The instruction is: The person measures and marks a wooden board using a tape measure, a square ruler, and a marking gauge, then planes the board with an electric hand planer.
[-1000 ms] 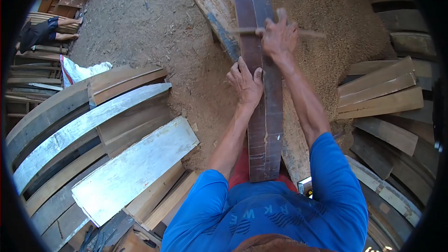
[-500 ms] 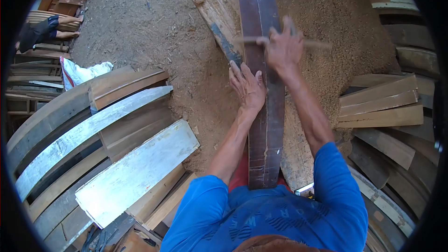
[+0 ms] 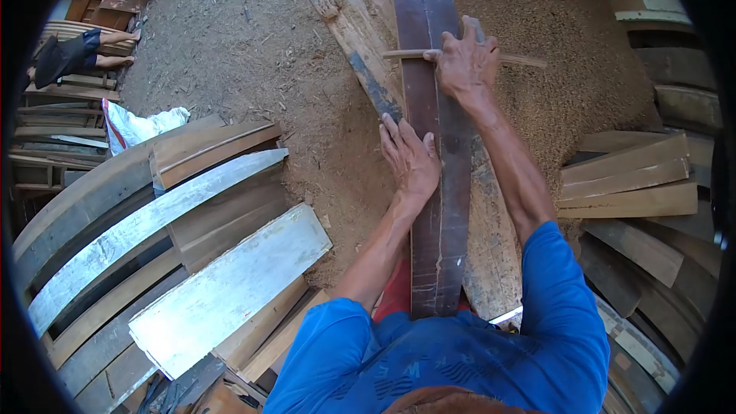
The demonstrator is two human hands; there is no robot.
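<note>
A long dark brown plank runs from my body away over a mound of sawdust. My left hand lies flat on the plank's left side, fingers spread, pressing it down. Farther along, my right hand is closed on a thin wooden stick that lies crosswise over the plank. The stick's ends stick out on both sides of the plank.
Weathered boards lie under the plank on the sawdust. Curved pale planks are stacked at the left, stacked boards at the right. A white sack lies at the left. Another person sits far left.
My right hand with the stick has come to rest across the plank, sharp now after being blurred in motion. My left hand has stayed flat on the plank.
</note>
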